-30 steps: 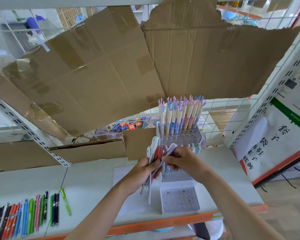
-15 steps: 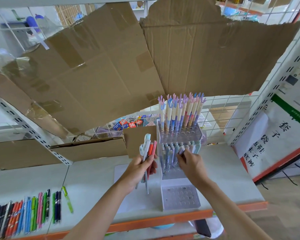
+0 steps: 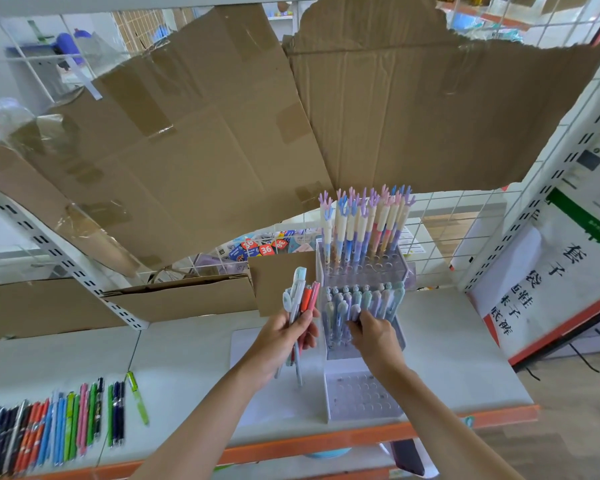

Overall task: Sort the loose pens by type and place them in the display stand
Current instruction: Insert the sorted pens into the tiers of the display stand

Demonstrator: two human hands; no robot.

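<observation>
A clear tiered display stand [image 3: 364,396] stands on the white shelf, right of centre. Its top tier holds tall pastel pens with antler-like caps [image 3: 364,220]. Its middle tier holds pastel pens with rounded caps [image 3: 378,299]. The front tier shows bare holes. My left hand [image 3: 281,337] grips a bunch of pens [image 3: 302,299], white, teal and red, upright just left of the stand. My right hand [image 3: 374,337] is at the middle tier, fingertips pinching a lilac pen [image 3: 355,311] among the ones standing there.
A row of loose pens in several colours [image 3: 56,424] lies at the shelf's front left. A white paper sheet [image 3: 250,344] lies under my hands. Cardboard sheets [image 3: 222,133] hang over the wire grid behind. The shelf's orange front edge [image 3: 326,441] runs below.
My right hand took a lilac pen from the bunch in my left hand and moved it right and up into the stand's middle tier. My left hand lifted the bunch slightly.
</observation>
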